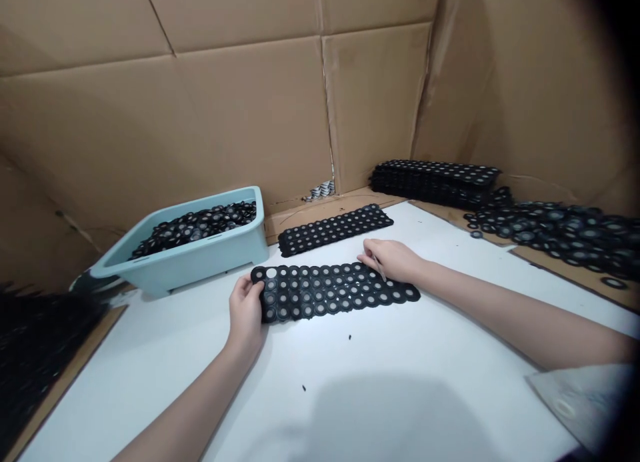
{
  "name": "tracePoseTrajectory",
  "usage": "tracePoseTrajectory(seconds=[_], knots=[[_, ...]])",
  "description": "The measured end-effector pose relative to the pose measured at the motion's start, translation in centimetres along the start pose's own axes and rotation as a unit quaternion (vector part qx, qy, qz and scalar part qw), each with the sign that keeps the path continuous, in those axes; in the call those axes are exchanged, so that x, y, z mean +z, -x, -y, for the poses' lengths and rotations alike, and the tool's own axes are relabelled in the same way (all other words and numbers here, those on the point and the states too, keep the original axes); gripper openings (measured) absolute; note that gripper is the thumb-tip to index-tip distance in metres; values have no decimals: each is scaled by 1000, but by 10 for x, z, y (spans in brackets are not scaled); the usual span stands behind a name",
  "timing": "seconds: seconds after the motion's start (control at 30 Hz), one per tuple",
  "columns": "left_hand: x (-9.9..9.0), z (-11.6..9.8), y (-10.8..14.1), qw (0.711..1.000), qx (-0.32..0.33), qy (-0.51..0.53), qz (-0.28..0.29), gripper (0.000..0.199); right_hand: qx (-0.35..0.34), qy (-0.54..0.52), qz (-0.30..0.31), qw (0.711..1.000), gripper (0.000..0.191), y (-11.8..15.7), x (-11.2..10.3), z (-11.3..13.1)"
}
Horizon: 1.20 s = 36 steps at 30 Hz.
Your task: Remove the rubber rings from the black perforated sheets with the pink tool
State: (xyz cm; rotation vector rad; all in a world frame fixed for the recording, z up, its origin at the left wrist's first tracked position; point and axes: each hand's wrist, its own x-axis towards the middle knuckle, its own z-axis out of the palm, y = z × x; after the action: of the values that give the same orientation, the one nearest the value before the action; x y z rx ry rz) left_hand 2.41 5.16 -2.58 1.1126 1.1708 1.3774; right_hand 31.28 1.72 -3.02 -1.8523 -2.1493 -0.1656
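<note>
A black rubber sheet [327, 292] of joined rings, with rows of round holes, lies flat on the white table. My left hand [245, 310] grips its left end, thumb on top near the corner. One hole beside that thumb looks brighter white than the others. Over the sheet's upper right edge, my right hand [393, 259] is closed on a slim, light-coloured tool [379, 269] that points down at the rings. Its exact kind is too small to make out.
A light blue tub [200, 265] full of loose black rings stands left. Behind lies a second ring sheet [336, 230]. A stack of sheets [435, 182] sits at the back right, beside piled loose rings [565, 232]. Cardboard walls [240, 115] enclose the table [425, 369]; black scraps [40, 355] lie far left.
</note>
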Motion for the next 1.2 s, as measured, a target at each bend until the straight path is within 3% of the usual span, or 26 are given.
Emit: tracePoseTrajectory(seconds=[0.3, 0.47, 0.67, 0.83, 0.93, 1.03, 1.2], knots=[[4, -1, 7, 999, 8, -27, 43, 20, 2, 90, -8, 996, 32, 1, -22, -12], [8, -2, 12, 990, 15, -70, 125, 26, 10, 123, -51, 991, 35, 0, -25, -33], [9, 0, 15, 954, 91, -184, 217, 38, 7, 150, -66, 986, 34, -1, -31, -49], [8, 3, 17, 879, 210, -338, 262, 50, -2, 158, -54, 986, 35, 1, -34, -48], [8, 4, 20, 847, 241, -391, 266, 52, -10, 157, -44, 987, 35, 2, -32, -46], [8, 3, 21, 842, 242, -400, 268, 51, -10, 148, -20, 989, 34, 2, -30, -43], [10, -1, 21, 857, 207, -392, 262, 40, -33, 134, -5, 990, 34, 2, -29, -40]])
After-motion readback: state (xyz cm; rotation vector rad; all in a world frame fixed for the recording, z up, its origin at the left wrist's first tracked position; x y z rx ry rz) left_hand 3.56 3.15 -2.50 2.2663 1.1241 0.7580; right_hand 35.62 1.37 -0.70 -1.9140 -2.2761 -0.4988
